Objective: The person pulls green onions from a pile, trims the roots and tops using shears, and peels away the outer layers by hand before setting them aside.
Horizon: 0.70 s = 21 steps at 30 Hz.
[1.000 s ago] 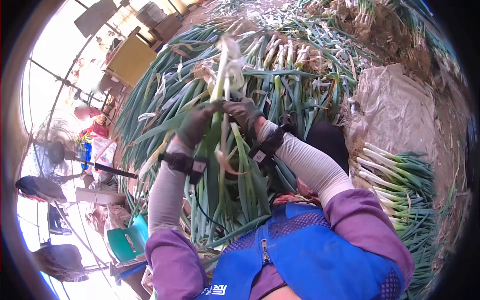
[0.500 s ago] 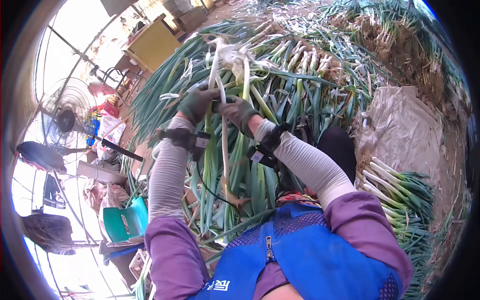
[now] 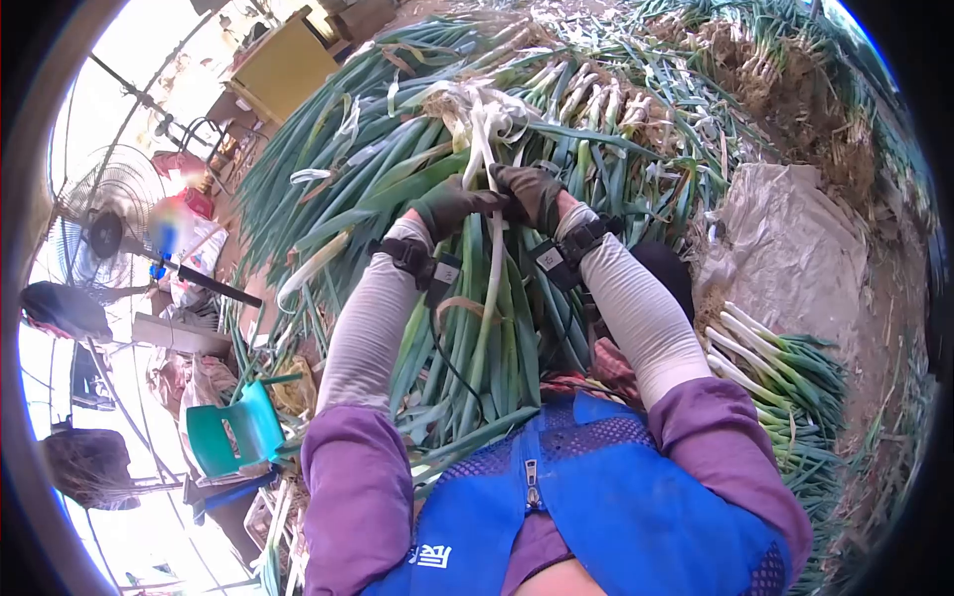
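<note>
Both my hands wear dark gloves and meet above a big heap of green onions (image 3: 338, 194). My left hand (image 3: 452, 205) is closed around the white shank of a green onion (image 3: 479, 139), whose root end points away from me. Right beside it, my right hand (image 3: 531, 196) is closed at a white stalk (image 3: 496, 263) that runs down toward my lap. The fingers of the two hands nearly touch, and partly hide the stalks. Pale peeled skins (image 3: 452, 99) lie just beyond. Another green onion (image 3: 316, 268) rests to the left, its white end toward me.
Cleaned green onions (image 3: 760, 363) lie in a bundle at my right, near a dusty sheet (image 3: 780, 248). Untrimmed, soil-covered ones (image 3: 765, 65) are piled at the far right. On the left are a standing fan (image 3: 104, 233), a green plastic chair (image 3: 237, 432) and a yellow cabinet (image 3: 285, 68).
My hands have moved right in the view and drawn closer together on the stalks. A green onion now lies to the left of my hands. The view has shifted slightly.
</note>
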Each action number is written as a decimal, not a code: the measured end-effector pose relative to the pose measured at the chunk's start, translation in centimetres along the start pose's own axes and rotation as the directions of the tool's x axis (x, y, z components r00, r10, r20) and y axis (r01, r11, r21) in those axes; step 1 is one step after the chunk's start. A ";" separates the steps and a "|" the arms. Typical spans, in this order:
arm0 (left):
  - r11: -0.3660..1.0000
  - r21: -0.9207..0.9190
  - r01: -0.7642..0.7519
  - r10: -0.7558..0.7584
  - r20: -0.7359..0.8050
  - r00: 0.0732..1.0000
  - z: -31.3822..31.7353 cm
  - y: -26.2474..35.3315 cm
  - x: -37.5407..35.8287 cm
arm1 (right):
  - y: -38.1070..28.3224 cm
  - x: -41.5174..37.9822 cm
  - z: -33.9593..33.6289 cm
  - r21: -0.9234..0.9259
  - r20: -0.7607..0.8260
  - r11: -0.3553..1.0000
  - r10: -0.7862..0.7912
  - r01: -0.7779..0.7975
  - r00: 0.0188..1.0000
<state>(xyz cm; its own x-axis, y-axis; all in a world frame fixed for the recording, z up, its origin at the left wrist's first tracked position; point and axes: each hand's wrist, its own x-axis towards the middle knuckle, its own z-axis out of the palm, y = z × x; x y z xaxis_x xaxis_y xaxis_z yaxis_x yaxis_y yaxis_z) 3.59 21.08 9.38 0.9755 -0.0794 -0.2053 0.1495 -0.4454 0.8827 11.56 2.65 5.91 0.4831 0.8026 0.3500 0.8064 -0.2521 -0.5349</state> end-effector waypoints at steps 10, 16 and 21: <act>0.958 -0.287 0.013 -0.089 -0.252 0.964 -5.5 3.4 -7.8 | 4.4 -3.5 5.8 0.367 0.256 0.607 0.663 -0.705 0.704; 0.893 -0.440 0.095 -0.192 -0.181 0.965 -4.6 2.7 -8.6 | -4.6 -2.5 2.6 0.722 0.343 0.569 0.199 -0.393 0.918; 0.921 -0.368 -0.129 0.021 -0.283 0.959 -6.6 4.0 -9.0 | -11.0 0.1 -0.9 0.874 0.173 0.450 0.063 -0.183 0.983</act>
<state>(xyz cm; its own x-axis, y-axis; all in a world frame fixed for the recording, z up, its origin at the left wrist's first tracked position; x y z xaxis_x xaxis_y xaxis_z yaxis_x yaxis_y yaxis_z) -3.56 25.85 17.55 0.9843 0.1664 -0.0586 0.0714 -0.0718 0.9949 3.03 5.00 12.49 0.4663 0.8667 0.1773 -0.0234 0.2124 -0.9769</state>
